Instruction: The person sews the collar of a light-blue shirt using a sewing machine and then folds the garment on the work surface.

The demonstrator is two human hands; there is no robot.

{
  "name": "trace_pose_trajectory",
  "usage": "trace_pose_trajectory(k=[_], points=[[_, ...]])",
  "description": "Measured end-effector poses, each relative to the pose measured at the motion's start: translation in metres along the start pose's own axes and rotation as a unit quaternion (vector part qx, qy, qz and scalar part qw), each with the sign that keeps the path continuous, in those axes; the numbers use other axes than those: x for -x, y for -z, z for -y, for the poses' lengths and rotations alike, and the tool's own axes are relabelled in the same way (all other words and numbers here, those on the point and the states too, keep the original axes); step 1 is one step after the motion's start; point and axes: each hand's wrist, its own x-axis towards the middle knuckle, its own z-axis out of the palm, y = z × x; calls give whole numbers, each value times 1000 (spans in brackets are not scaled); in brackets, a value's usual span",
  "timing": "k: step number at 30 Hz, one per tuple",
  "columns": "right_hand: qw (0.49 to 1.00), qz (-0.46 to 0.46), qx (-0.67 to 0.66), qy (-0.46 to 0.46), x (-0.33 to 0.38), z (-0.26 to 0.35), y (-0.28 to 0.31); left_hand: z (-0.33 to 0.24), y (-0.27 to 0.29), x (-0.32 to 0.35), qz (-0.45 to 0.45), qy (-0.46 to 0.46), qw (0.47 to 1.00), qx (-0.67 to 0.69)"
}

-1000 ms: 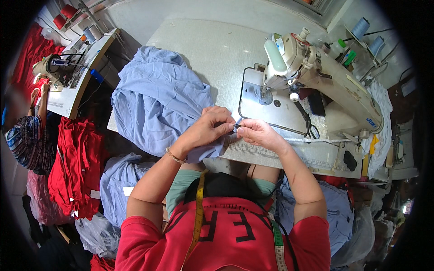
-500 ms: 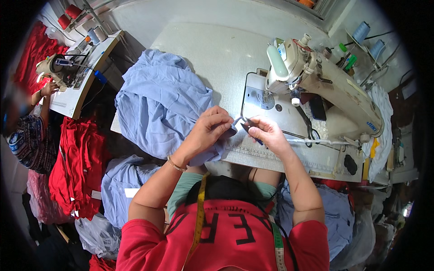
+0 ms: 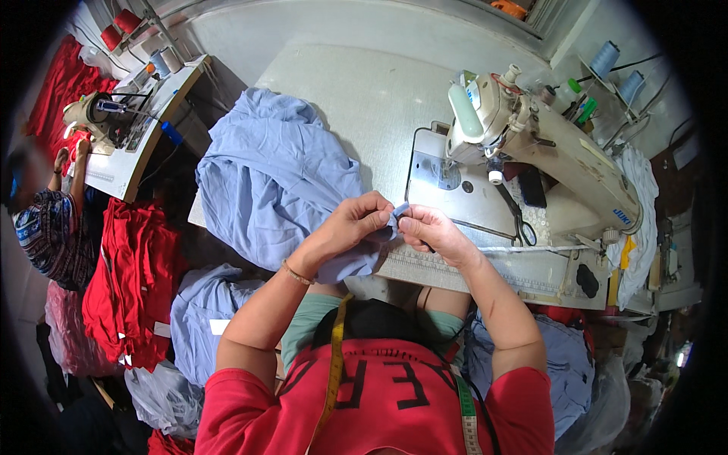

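A light blue garment [image 3: 277, 171] lies bunched on the left part of the sewing table and hangs over its front edge. My left hand [image 3: 355, 221] is closed in a pinch on a small end of this blue cloth. Close beside it, my right hand [image 3: 436, 233] pinches the same end, which stands up folded between the fingertips. Something small and dark shows under the right hand's fingers; most of it is hidden. Behind and to the right of my hands stands a sewing machine [image 3: 546, 144], its needle area apart from the cloth.
Black-handled scissors [image 3: 522, 224] and a dark phone [image 3: 532, 187] lie by the machine. A ruler strip [image 3: 425, 267] runs along the table's front edge. Red garments [image 3: 133, 280] are piled at left. Another person [image 3: 49, 227] works at a second machine. Thread cones [image 3: 604, 59] stand at far right.
A dark, snips-like tool showed at my right fingertips before; now it is mostly hidden in that hand. My hands have come together, and the right fingers now pinch the cloth end.
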Motion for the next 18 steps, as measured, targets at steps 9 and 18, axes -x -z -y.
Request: trace_pose_trajectory(k=[9, 18], points=[[999, -38, -12, 13, 2, -3, -3, 3, -11, 0, -93, -173, 953, -233], [997, -72, -3, 29, 1, -11, -5, 0, -15, -2, -150, -186, 940, -244]])
